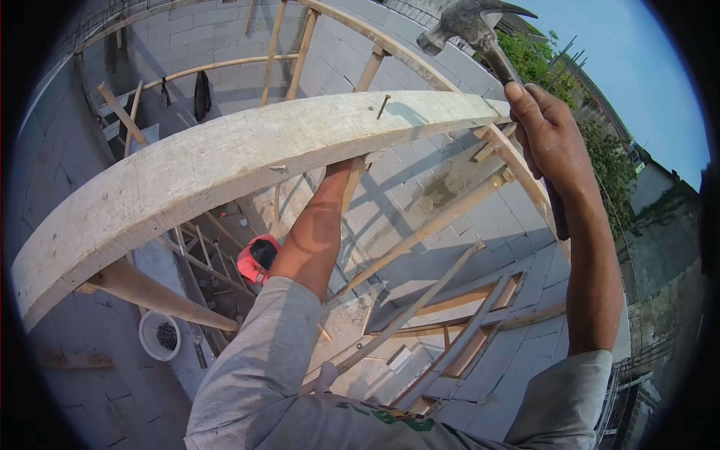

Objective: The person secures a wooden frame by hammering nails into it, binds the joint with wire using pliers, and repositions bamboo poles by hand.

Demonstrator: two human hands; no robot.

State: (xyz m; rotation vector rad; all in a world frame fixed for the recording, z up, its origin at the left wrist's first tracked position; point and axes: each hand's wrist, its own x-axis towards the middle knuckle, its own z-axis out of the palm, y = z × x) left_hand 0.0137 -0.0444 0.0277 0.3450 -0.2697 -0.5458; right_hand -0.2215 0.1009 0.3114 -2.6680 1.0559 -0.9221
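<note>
My right hand (551, 139) is closed around the handle of a claw hammer (491, 45), raised at the upper right with its head above the beam's far end. A long pale wooden beam (225, 142), which the lens bends into an arc, crosses in front of me. One nail (384, 106) stands partly sunk in its top face, leaning slightly. My left arm reaches up to the underside of the beam beside a wooden brace (354, 184). The beam hides the fingers of my left hand (341, 169), so its grip cannot be seen.
Far below, a white bucket (145, 335) holding what look like nails stands on a plank. A red and black thing (247, 262) is near a ladder-like frame. Round wooden poles (439, 221) and grey block walls (187, 34) surround me. Dark items hang from a rail.
</note>
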